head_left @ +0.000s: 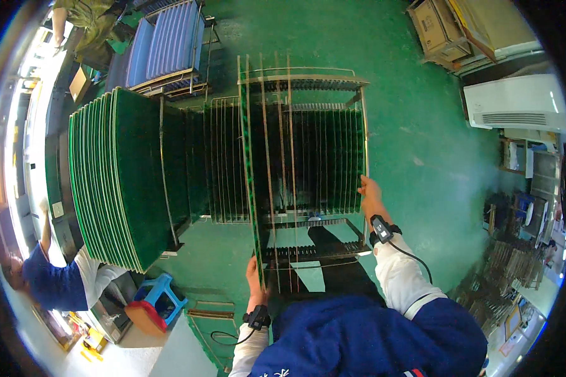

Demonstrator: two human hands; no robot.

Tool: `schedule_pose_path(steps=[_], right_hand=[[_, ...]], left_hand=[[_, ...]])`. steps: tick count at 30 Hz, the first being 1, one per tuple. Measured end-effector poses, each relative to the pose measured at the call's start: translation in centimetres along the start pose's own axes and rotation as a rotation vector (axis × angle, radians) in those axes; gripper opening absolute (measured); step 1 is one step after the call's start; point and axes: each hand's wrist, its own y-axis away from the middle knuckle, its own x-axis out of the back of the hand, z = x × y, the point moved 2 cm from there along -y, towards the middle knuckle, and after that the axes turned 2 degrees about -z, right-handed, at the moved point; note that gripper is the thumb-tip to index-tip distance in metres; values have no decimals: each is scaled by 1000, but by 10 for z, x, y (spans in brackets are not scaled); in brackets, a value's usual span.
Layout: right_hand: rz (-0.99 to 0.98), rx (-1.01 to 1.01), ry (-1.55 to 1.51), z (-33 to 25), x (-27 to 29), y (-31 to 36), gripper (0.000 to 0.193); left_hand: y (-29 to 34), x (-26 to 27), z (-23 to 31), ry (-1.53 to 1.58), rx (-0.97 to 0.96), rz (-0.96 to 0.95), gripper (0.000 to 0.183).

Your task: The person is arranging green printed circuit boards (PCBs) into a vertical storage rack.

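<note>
A metal rack point(333, 80) with slotted bars stands in front of me, with thin dark green panels point(341, 157) upright in rows. Several taller panels rise above the others. My left hand point(256, 276) is closed on the near end of the leftmost tall green panel point(249, 169); part of the fingers is hidden behind it. On the right side, my right hand point(371, 191) has its fingers closed at the rack's side rail point(366, 138). Both wrists carry a small black device with a cable.
Left of the rack stands another stack of green panels point(94, 182). Beyond it is a rack of blue sheets point(173, 41). A blue stool point(163, 292) and a person in a blue top point(53, 279) are at left. Far right are cardboard boxes point(437, 28) and a white unit point(516, 103).
</note>
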Motion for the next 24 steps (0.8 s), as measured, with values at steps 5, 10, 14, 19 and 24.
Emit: schedule_pose_path(steps=[5,10,14,19,24], right_hand=[[1,32,-58,4,45,-37,16],[-35,75,-69,6,74,-74,17],[-29,79,-100,11,85,-95,18],[-59,43,-50,14,81,-101,17],[-133,160,-17,23,78,-109,16]], left_hand=[[-11,-32,-42,427,314,-30,19],[-9,-65,-66,258,254,-64,23],[-12,-78,-69,262,222,-76,23],[-20,-86,-73,207,157,-22,22],[-4,-85,-52,135,150,10,23]])
